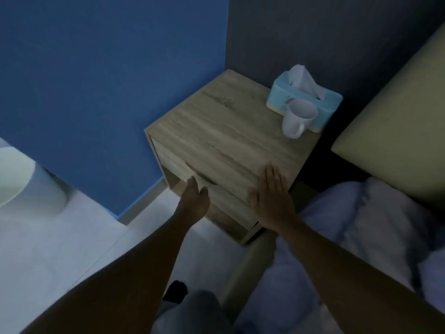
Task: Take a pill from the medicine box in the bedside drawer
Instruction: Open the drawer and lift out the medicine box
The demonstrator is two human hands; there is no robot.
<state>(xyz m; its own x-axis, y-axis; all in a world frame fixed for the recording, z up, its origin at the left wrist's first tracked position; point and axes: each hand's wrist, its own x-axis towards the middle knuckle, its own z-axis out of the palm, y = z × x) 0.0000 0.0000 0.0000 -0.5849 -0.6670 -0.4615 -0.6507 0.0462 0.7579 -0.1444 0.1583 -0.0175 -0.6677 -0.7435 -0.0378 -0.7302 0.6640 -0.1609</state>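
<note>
My forearms fill the bottom of the view, reaching forward and down to the bedside cabinet (pixel 231 131) ahead of me. The bed (pixel 361 225) lies to my right, its pale pillow (pixel 395 131) beyond; a blue wall (pixel 96 80) is to the left. The drawer (pixel 216 189) runs its long front face from upper left to lower right just under the top, shut as far as I can tell, so the medicine box is hidden inside. My left hand (pixel 196 196) is nearer it, fingers loosely curled and empty at the dark handle cut-out. My right hand (pixel 271 191) lies flat, fingers spread, on the cabinet's front corner. A tissue box (pixel 304 97) and white mug (pixel 298 118) sit well back, out of the way.
</note>
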